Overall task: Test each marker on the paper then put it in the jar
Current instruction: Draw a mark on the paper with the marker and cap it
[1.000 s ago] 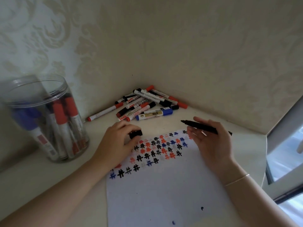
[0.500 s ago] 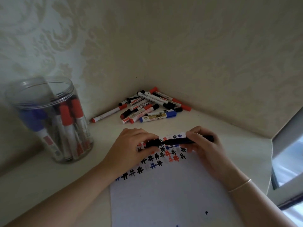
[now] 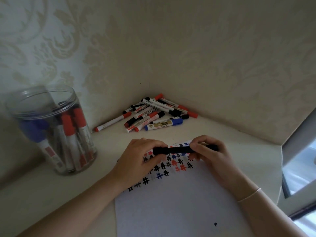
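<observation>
while hands (image 3: 172, 156) hold a black marker (image 3: 179, 150), the jar (image 3: 51, 130) holds markers (image 3: 71, 134).

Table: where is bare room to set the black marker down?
Bare table between jar, marker pile and paper; also right of the paper, toward the window. The corner is crowded; both hands cover the paper's top.

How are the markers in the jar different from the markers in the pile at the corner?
The markers in the jar stand nearly upright, caps up, inside the clear jar; the pile of markers lies flat, crossing one another on the table. Both groups show red, blue and black caps.
</observation>
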Motion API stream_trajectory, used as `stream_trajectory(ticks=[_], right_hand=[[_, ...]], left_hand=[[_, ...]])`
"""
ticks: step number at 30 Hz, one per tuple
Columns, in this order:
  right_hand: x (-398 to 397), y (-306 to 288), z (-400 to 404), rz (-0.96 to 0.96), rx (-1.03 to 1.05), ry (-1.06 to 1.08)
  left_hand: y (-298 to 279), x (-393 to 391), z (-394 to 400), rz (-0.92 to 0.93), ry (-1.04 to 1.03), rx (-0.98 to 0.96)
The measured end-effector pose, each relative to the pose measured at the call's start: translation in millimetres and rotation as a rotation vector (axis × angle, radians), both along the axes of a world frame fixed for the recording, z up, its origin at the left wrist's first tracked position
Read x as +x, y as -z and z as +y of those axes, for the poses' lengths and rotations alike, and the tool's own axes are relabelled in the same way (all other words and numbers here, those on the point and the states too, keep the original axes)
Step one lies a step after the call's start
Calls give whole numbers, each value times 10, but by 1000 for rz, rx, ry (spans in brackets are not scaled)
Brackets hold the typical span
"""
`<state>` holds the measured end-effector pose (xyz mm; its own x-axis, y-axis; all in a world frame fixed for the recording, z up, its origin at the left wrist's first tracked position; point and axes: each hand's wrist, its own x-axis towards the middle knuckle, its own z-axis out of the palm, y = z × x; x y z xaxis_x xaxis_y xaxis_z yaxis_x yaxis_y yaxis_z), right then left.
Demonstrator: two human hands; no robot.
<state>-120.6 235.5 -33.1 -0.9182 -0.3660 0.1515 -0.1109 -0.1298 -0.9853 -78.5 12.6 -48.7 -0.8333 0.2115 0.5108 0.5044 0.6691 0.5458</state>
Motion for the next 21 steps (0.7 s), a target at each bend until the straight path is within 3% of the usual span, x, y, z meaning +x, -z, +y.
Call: stream_trajectory(ticks=[4,7,13,21], right_hand=[[30,0,0,64,179,11],[32,-21,-2,96,285,7],[34,-228,-186,176,450,-79],[-31,-467,-750,318,642,-126]], left_hand=[[76,-36,-30,16,45,-139],[82,-45,-53,-35,89,-121],[-62,33,7,-340,104,240],[-140,-21,-67,-474,-61,782]])
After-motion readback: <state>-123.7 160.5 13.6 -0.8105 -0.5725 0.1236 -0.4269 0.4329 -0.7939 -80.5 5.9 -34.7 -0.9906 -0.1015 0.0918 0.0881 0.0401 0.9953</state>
